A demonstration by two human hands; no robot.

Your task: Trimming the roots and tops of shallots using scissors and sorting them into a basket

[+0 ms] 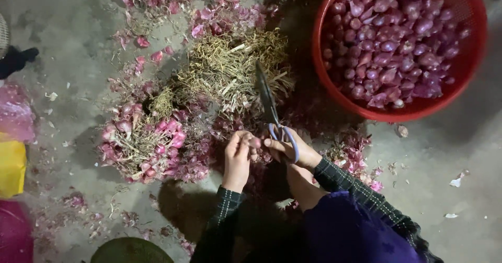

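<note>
Pink plastic bag [14, 111] at left edge, yellow bag [11, 168] just below it, no labels, signs or screens

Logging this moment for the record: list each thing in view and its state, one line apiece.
left hand: pinching a small shallot
right hand: gripping the scissors by the handles
scissors: blades closed, pointing away from the person
red basket: filled with trimmed shallots
shallot bunches: untrimmed, dry tops on
dry stalks: heaped on the floor
peels: scattered loose
</note>
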